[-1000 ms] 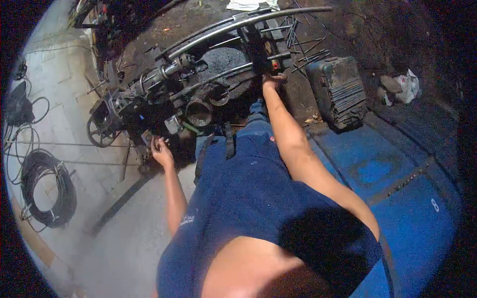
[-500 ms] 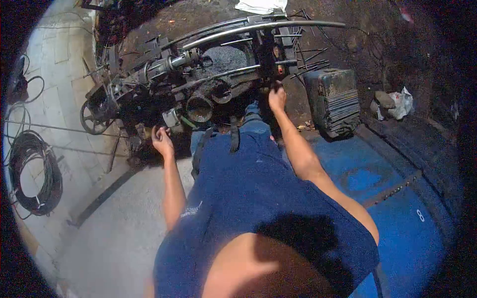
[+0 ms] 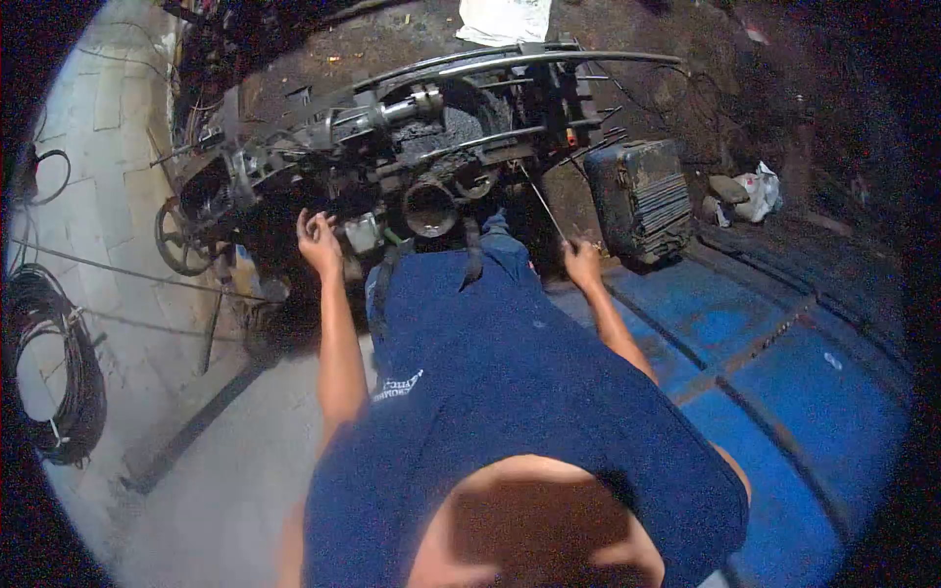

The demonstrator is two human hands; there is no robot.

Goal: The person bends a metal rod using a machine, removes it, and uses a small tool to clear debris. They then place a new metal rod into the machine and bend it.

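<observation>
A dark, greasy machine (image 3: pixel 431 162) with bars, a shaft (image 3: pixel 377 115) and round pipe-like openings (image 3: pixel 429 209) stands in front of me. My right hand (image 3: pixel 582 261) is closed round the near end of a thin metal rod (image 3: pixel 545 208). The rod's far end reaches the machine's front; what it touches there is too dark to tell. My left hand (image 3: pixel 320 245) is raised at the machine's left front, its fingers apart and bent, with nothing visible in them. Beside it is a small pale metal block (image 3: pixel 364 233) on the machine.
A handwheel (image 3: pixel 179 237) is at the machine's left end. To the right stands a worn ribbed container (image 3: pixel 642 201), with a white bag (image 3: pixel 760 192) beyond it. Coiled black cable (image 3: pixel 83 392) lies at left. Blue panels (image 3: pixel 730 338) cover the right floor.
My right hand has drawn back toward me and right, and the rod now shows between it and the machine. My left hand has risen slightly, its fingers more spread. The view has shifted.
</observation>
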